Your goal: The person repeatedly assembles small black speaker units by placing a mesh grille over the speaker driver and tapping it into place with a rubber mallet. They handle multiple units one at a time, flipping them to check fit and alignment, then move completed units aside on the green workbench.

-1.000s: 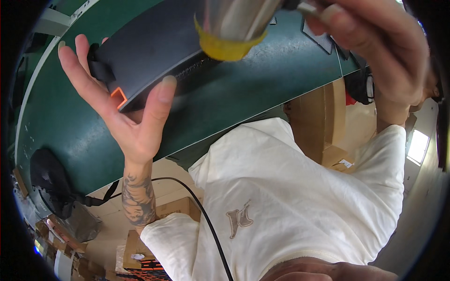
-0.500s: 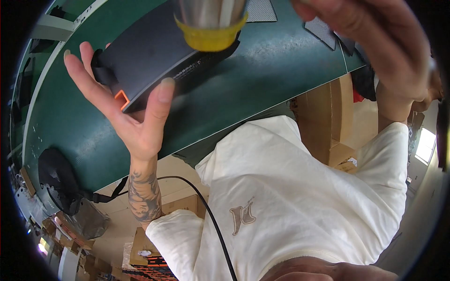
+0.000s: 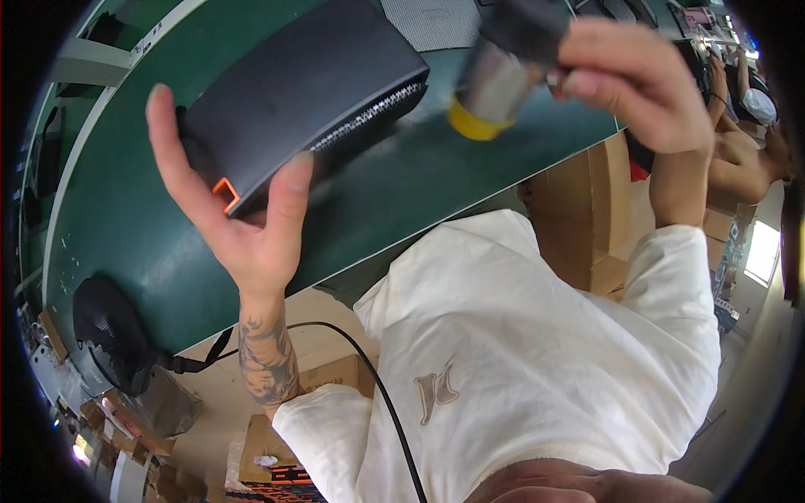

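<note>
My left hand (image 3: 256,243) is wrapped round one end of a dark, curved housing (image 3: 289,96), thumb on the near edge and fingers on the far side. A strip of perforated mesh runs along the housing's near side, and an orange bracket (image 3: 225,193) sticks out at the end by my palm. To the right, my right hand (image 3: 641,88) is closed on a mallet (image 3: 501,80) with a yellow face, a silver middle and a black opposite end. Motion blurs the mallet, and its handle is mostly hidden. It hangs apart from the housing, yellow end down.
A grey mesh panel (image 3: 432,23) lies on the green table (image 3: 377,197) beyond the housing. At the left edge sits a black mesh bag (image 3: 109,335) with a strap. A black cable (image 3: 369,369) runs past my shirt. Cardboard boxes (image 3: 570,222) stand below the table; another person (image 3: 742,163) is at the right.
The mallet has moved from over the housing's right end to the right, clear of it. My right hand has come lower and further into view. The housing has shifted slightly in my left hand.
</note>
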A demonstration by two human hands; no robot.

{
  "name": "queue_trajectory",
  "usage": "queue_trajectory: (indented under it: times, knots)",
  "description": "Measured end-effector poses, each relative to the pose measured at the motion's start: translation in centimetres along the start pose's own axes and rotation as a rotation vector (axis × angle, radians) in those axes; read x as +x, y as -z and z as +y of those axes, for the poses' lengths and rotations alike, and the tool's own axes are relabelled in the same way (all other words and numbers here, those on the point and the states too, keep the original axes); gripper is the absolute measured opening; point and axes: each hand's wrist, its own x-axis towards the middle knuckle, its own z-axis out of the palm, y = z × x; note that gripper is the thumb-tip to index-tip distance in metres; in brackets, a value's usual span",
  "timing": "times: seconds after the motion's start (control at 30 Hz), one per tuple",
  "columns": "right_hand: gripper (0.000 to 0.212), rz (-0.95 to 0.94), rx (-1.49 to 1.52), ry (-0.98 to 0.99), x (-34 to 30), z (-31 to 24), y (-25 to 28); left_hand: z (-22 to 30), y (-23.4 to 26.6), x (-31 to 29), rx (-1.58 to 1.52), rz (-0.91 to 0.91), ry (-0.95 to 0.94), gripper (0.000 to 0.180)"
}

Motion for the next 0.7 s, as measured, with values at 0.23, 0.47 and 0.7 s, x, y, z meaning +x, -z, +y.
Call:
queue_trajectory:
  times: [0.23, 0.47, 0.7]
  knots:
    - [0.034, 0.157, -0.175, -0.055, -5.3, 6.5, -7.5, -0.2, 0.2, -0.1, 0.162, -0.023, -0.095, 0.072]
    - [0.044, 0.27, -0.372, 0.052, -3.7, 7.3, -9.6, -0.3, 0.7, -0.2, 0.173, -0.013, -0.097, 0.072]
    - [0.079, 0.364, -0.107, 0.324, 4.8, 5.7, -8.9, -0.6, 0.8, -0.2, 0.243, 0.013, -0.115, 0.068]
